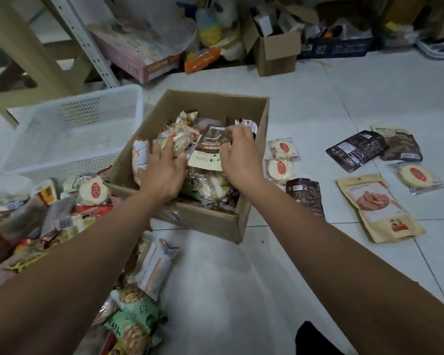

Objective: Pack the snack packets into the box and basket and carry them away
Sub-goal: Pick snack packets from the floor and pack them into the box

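A white basket [62, 167] sits left, behind heaped snack packets [62, 213]. In the cardboard box [210, 224] beside it, the left hand [162, 175] presses flat on packets; the right hand [237, 155] apparently pinches a dark packet [208, 144]. Loose pouches [379, 206] dot open floor [241, 278] rightward.

Basket [75, 134] left of box [198, 216] (packets [210, 185] inside it).

Floor: pale glossy tiled floor [318, 98], thin dark grout lines, soft even light | Left rear: beige wooden furniture frame [28, 47] beside a white perforated shelf upright [87, 42] | Back edge: clutter lines the far side, including a flat pink box [133, 55], a small open cardboard carton [277, 52] and a dark blue crate [338, 48] marked 02
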